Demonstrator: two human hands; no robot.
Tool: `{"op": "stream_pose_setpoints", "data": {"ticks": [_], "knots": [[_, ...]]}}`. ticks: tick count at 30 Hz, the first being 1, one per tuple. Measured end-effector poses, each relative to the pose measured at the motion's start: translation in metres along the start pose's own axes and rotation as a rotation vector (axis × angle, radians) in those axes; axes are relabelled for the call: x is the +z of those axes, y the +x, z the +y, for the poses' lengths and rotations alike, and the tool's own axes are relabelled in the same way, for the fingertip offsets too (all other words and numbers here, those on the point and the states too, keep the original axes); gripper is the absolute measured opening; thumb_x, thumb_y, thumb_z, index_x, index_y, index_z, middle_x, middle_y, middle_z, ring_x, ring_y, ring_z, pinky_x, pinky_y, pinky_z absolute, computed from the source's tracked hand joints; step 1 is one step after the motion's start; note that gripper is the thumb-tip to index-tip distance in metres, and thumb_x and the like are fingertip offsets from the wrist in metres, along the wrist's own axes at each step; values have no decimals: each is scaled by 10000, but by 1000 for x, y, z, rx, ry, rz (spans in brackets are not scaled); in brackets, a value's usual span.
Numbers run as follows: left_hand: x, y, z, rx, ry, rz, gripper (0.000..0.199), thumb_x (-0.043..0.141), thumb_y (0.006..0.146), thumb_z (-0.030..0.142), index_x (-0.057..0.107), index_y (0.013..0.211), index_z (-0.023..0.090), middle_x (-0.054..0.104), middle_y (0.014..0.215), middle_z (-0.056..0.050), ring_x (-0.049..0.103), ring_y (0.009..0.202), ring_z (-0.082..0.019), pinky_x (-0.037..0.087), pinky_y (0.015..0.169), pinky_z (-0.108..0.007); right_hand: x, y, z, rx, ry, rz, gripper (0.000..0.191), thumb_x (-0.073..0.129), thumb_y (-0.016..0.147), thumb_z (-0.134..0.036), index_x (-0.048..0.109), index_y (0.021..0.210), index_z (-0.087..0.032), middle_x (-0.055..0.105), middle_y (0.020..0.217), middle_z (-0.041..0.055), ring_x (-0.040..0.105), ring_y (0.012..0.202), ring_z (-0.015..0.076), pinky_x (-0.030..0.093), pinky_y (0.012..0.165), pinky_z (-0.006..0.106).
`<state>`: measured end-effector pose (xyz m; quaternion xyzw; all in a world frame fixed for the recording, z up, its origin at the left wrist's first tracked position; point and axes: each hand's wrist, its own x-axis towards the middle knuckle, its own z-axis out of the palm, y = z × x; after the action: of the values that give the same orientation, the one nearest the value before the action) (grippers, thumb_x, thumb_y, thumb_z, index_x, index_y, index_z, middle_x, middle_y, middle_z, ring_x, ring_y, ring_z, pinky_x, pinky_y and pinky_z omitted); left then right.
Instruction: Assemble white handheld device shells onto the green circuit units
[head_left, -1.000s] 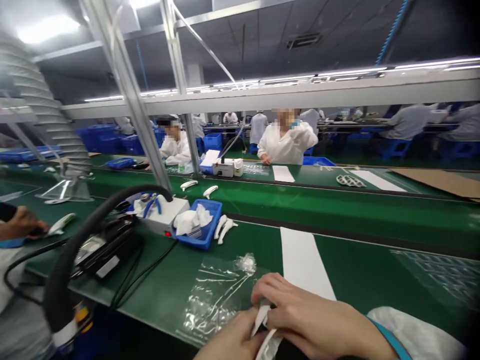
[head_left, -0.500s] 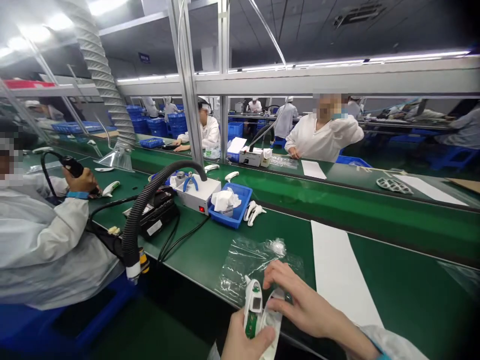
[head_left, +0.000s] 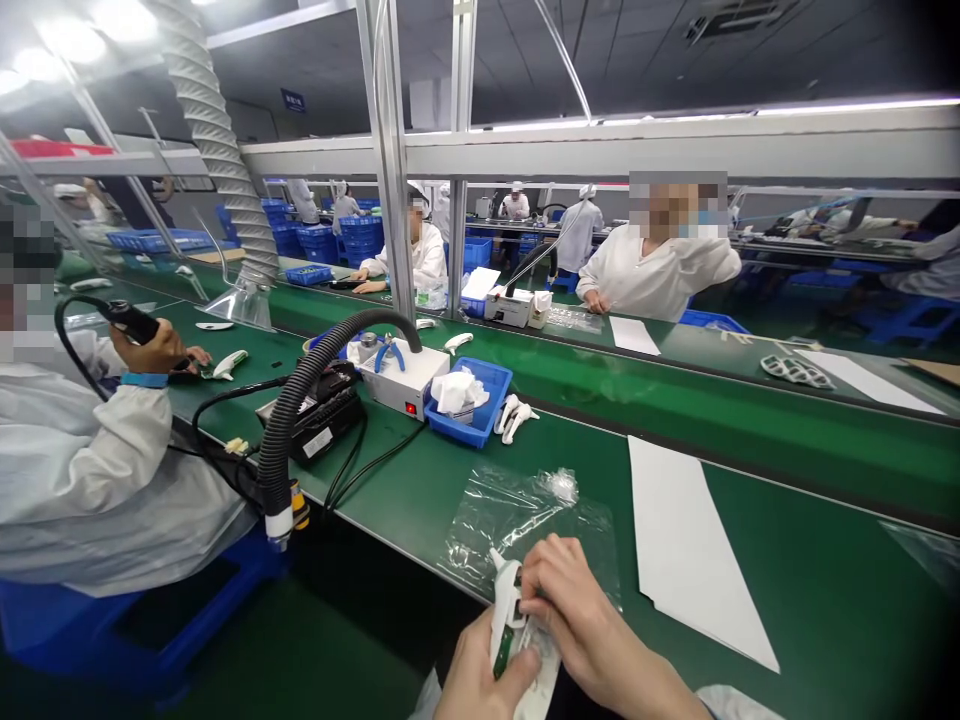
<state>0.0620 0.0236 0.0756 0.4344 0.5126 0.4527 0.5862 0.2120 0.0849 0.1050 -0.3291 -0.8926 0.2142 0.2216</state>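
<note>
An opened white ear thermometer [head_left: 504,605] with a pointed probe tip and a green circuit board inside is held over the bench's front edge. My left hand [head_left: 474,672] grips its lower part, thumb across the front. Beside it, in the same grasp, is a second white housing piece [head_left: 546,668], partly covered by my fingers. My right hand [head_left: 574,612] is closed, its fingertips pinching at the thermometer's upper part near the display opening. Those fingertips hide the exact spot they touch. Just beyond lies a clear plastic bag [head_left: 491,510] on the green bench.
A blue tray [head_left: 480,432] with white tissue stands near white thermometer shells [head_left: 514,418]. Left of it are a white box [head_left: 405,385] and a black hose [head_left: 281,430]. White paper [head_left: 682,540] lies to the right. A co-worker [head_left: 90,450] sits at the left.
My right hand has moved in left and down, its fingers closing onto the thermometer's upper part. My left hand keeps its hold. The view has shifted slightly.
</note>
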Motion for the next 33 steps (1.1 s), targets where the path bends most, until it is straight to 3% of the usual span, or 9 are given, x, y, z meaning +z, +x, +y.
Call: {"op": "stream_pose_setpoints", "data": {"ticks": [5, 8, 10, 13, 15, 17, 20, 27, 33], "knots": [[-4, -2, -19, -125, -13, 66, 534, 750, 619, 580, 709, 924, 144, 689, 864, -72, 595, 904, -288, 464, 822, -328, 33, -16, -15, -254, -90, 89, 371, 251, 996, -272, 422, 669, -230, 514, 637, 27, 437, 596, 188, 366, 596, 358], [-12, 0, -31, -203, -131, 203, 692, 719, 597, 678, 676, 973, 99, 685, 815, -88, 604, 831, -260, 471, 739, -313, 26, -12, -7, -138, 18, 77, 388, 275, 1005, -317, 431, 659, -235, 503, 594, 5, 474, 602, 172, 404, 625, 337], [-19, 0, -33, -239, -202, 256, 694, 722, 598, 678, 666, 966, 92, 680, 775, -82, 603, 769, -237, 467, 679, -299, 8, 2, 19, 9, 10, 107, 263, 326, 991, -271, 491, 790, -233, 582, 731, 27, 533, 717, 179, 428, 749, 359], [-28, -3, -30, -303, -262, 331, 648, 767, 561, 646, 668, 927, 122, 659, 716, -47, 594, 715, -212, 474, 638, -284, -18, 30, 81, 344, -44, 191, 170, 438, 920, -250, 493, 762, -219, 595, 708, 2, 555, 670, 166, 427, 662, 296], [-33, -7, -28, -312, -276, 395, 622, 790, 524, 641, 670, 860, 131, 633, 660, -27, 588, 675, -201, 488, 630, -284, -24, 43, 117, 413, -84, 202, 160, 460, 869, -211, 507, 716, -207, 576, 689, 10, 553, 639, 173, 406, 619, 289], [-37, -10, -29, -308, -278, 450, 599, 793, 510, 644, 670, 807, 138, 617, 617, -20, 585, 630, -196, 489, 603, -282, -21, 49, 132, 422, -133, 223, 166, 453, 854, -189, 535, 710, -192, 574, 785, 49, 545, 670, 188, 389, 642, 315], [-46, -14, -37, -294, -258, 500, 566, 774, 543, 638, 667, 796, 144, 653, 638, -50, 612, 641, -214, 489, 595, -281, -2, 48, 113, 382, -173, 231, 192, 430, 893, -187, 588, 786, -182, 567, 908, 81, 542, 768, 215, 367, 725, 358], [-67, -16, -55, -255, -161, 632, 568, 732, 590, 621, 659, 872, 133, 715, 766, -122, 675, 773, -314, 506, 598, -320, 55, 52, 23, 301, -35, 7, 211, 442, 961, -205, 593, 814, -197, 618, 856, 29, 562, 830, 206, 332, 791, 363], [-70, -15, -57, -174, -149, 683, 520, 750, 598, 580, 675, 850, 132, 709, 706, -110, 683, 742, -317, 504, 563, -314, 79, 57, 12, 397, -98, 56, 189, 518, 925, -195, 573, 745, -178, 607, 774, 22, 552, 771, 208, 306, 739, 351]]}}
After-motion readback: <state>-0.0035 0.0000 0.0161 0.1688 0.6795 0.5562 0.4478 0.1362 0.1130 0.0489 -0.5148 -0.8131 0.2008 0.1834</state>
